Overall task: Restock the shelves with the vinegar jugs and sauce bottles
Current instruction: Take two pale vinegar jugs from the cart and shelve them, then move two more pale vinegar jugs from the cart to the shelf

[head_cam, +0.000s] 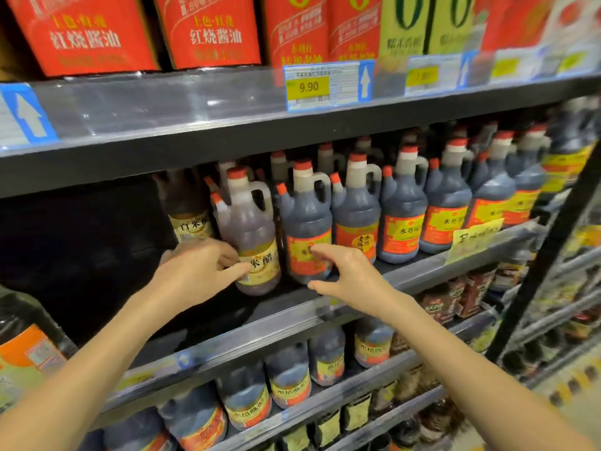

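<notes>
A brownish rice vinegar jug [252, 229] with a yellow label stands at the front of the middle shelf [325, 302]. My left hand [198, 268] is at its lower left, with thumb and fingertips touching the label. To its right stands a dark vinegar jug [305, 222] with a red label. My right hand [344, 271] hovers in front of that jug, thumb and fingers spread in a wide C, holding nothing. More dark red-capped jugs [403, 209] line the shelf to the right.
Left of the rice vinegar jugs the middle shelf is a dark gap [81, 249]. Red soy sauce cartons [87, 34] fill the upper shelf above a 9.90 price tag [309, 87]. Smaller dark jugs [289, 379] sit on the lower shelf. A black upright post [540, 249] stands at right.
</notes>
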Available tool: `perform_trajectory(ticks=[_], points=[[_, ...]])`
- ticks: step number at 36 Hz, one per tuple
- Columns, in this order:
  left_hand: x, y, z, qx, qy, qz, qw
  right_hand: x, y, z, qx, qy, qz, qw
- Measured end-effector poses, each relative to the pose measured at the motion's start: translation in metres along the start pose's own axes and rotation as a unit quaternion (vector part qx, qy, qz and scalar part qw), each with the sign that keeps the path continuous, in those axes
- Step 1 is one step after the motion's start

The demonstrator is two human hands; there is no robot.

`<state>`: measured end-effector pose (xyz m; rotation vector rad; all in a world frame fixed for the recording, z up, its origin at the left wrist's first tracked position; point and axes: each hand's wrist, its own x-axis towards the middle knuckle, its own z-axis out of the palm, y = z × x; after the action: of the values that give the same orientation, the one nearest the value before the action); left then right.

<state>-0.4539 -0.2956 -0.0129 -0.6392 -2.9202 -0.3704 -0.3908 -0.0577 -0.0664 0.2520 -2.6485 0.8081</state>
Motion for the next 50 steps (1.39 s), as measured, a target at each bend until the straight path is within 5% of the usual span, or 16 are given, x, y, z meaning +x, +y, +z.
perform_trajectory(ticks=[6,18,25,37,50], points=[[-0.016,0.076,0.012,0.035,0.056,0.13,0.989,-0.046,0.028,-0.062,-0.069,-0.032,0.052,0.996],[-0.024,0.242,0.08,-0.006,-0.123,0.282,0.951,-0.207,0.101,-0.188,-0.197,-0.068,0.229,0.951],[-0.039,0.347,0.114,-0.009,-0.164,0.346,0.924,-0.306,0.134,-0.247,-0.226,-0.077,0.328,0.914],[-0.045,0.512,0.157,0.051,-0.188,0.464,0.864,-0.435,0.17,-0.32,-0.249,0.007,0.45,0.858],[-0.02,0.705,0.212,0.056,-0.208,0.597,0.773,-0.525,0.224,-0.394,-0.257,0.076,0.596,0.757]])
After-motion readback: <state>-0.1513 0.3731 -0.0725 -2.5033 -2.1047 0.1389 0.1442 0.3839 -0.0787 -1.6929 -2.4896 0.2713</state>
